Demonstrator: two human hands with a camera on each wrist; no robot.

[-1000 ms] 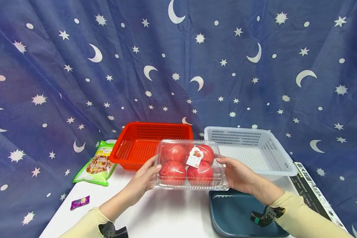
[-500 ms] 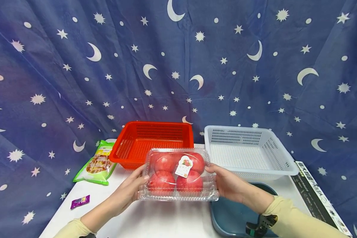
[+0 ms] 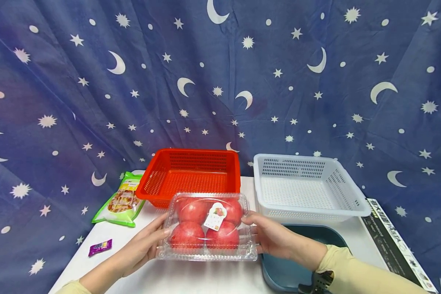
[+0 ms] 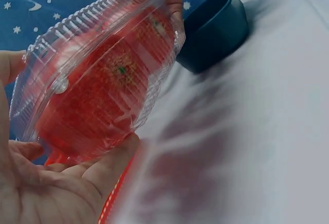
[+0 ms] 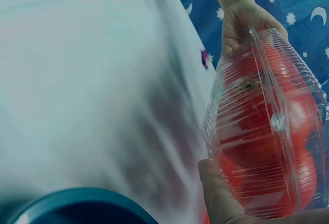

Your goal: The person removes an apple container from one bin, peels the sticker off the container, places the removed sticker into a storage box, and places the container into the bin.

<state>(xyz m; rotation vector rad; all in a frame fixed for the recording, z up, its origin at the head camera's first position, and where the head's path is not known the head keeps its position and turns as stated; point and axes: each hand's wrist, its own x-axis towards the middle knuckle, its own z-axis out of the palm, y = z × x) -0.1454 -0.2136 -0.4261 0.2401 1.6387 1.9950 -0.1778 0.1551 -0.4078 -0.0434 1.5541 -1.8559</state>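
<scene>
A clear plastic clamshell (image 3: 212, 255) packed with several red apples (image 3: 188, 235) hangs above the table, its shadow falling on the cloth in both wrist views. A white label (image 3: 214, 220) lies on its lid. My left hand (image 3: 137, 249) grips the left end, thumb along the side and fingers beneath. At the opposite end my right hand (image 3: 279, 239) holds on, thumb near the lid's edge and fingers under the box. The left wrist view shows the ribbed clamshell (image 4: 97, 80) seen from its end, tilted. Part of the underside is hidden by the apples.
Behind stand a red basket (image 3: 196, 153) and a white basket (image 3: 312, 212). A dark blue bin (image 3: 279, 269) sits below my right forearm. To the left lie a green food bag (image 3: 123, 200) and a purple packet (image 3: 100, 247); a black flat box (image 3: 393, 245) lies at the right edge.
Both hands have brought the clamshell down and to the left, closer to me, away from the red basket. The dark blue bin is less covered now. The grip is unchanged.
</scene>
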